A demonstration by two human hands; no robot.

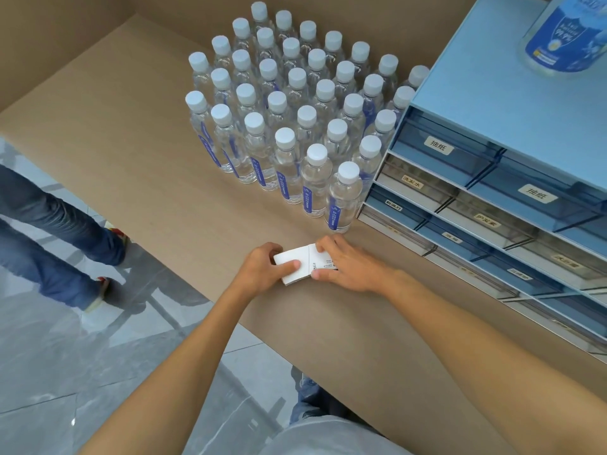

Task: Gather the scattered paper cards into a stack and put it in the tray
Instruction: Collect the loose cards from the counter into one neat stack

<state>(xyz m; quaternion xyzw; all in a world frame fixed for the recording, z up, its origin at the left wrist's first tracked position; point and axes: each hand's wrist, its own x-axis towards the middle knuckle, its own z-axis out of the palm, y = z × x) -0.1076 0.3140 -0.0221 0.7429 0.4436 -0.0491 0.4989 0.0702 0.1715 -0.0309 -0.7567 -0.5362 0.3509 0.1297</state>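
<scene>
- Fingers (289, 265) of the left hand (262, 270) and the right hand (348, 264) are clamped on opposite short ends of a small stack of paper cards (303, 262), low in the middle of the frame, on the brown desk (131, 126).
- On each side a thumb lies along the near long edge while the other fingers curl over the far edge, so the stack is boxed in from both ends. Whether it rests fully on the desk or is slightly lifted cannot be told.
- White, mostly blank faces show on top, with small print at the right end. One card sits a little offset, leaving a visible seam across the middle.
- By appearance the stack is light and thin. Each card is stiff enough to hold its shape, yet the smooth faces would likely slide over one another if the grip slackened.
- A sound hold, judging from this view, is a pinch across the thickness at the short ends, or thumb on top and fingers beneath, after the edges are tapped square.
- No loose cards lie elsewhere on the desk.
- Rows of capped water bottles (315, 178) fill the upper middle of the frame, just beyond the hands.
- A blue drawer cabinet (492, 100) with labelled drawers stands at right. No tray can be identified with certainty.
</scene>
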